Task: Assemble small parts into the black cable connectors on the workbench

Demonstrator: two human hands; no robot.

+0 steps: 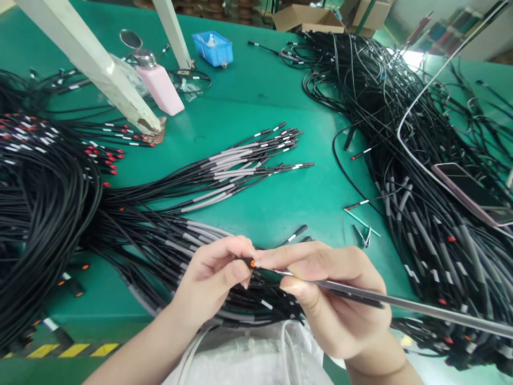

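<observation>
My left hand (214, 275) is pinched shut on the end of a black cable with an orange tip (252, 262), low in the middle of the view. My right hand (332, 297) meets it from the right, fingers closed round a long thin metal rod (401, 306) that runs off to the lower right. The rod's near end touches the orange tip. Under both hands lies a fan of black cables with grey sleeves (192, 235).
A green table (256, 101) holds a bundle of cables with white labels (248, 160), red-tipped cables (100, 152) at left, and a large tangled cable pile (401, 133) at right. A pink dispenser bottle (158, 85), blue tray (212, 48), phone (468, 190) and white posts stand behind.
</observation>
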